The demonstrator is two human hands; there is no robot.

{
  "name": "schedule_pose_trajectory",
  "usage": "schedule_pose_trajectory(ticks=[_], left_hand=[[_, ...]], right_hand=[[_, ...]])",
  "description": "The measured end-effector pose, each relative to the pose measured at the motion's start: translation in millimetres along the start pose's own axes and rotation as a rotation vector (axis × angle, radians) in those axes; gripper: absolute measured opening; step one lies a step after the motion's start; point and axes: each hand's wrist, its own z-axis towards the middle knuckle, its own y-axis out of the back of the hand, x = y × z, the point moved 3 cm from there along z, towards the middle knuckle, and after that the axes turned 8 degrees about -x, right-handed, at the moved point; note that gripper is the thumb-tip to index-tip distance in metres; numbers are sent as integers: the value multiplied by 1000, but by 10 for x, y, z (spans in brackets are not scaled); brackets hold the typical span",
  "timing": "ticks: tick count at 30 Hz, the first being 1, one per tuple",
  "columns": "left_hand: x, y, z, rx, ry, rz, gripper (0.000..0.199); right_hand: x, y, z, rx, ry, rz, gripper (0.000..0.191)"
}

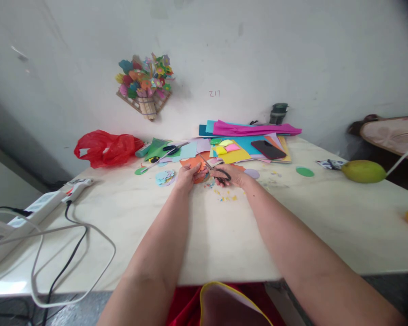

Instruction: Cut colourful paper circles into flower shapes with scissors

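Observation:
My left hand [189, 175] is closed on a piece of orange paper [197, 164] over the middle of the table. In my right hand [231, 175] is a pair of scissors [226, 173] with dark handles, its blades pointing up and left beside the orange paper. Whether the blades touch the paper is too small to tell. Tiny coloured paper scraps [226, 197] lie on the table just below my hands. Left of them sits a pile of light blue paper pieces [165, 178], and a lilac paper circle [251, 173] lies to the right.
Behind my hands are coloured paper sheets [248, 144], a phone [268, 149] and a second pair of scissors [172, 148]. A red plastic bag [109, 147] lies back left. A power strip [37, 208] with loose cables is at left; a mango [363, 171] and green circle [305, 171] at right.

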Motion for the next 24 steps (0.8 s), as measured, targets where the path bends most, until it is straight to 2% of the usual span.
schedule_pose_trajectory(ticks=[10, 18, 24], left_hand=[[-2, -2, -9, 15, 3, -25, 34], [-9, -7, -14, 3, 6, -12, 26], [-2, -6, -7, 8, 4, -14, 28]], right_hand=[[3, -1, 1, 0, -4, 7, 32], [0, -1, 1, 1, -7, 4, 28], [-2, 0, 7, -1, 4, -14, 29]])
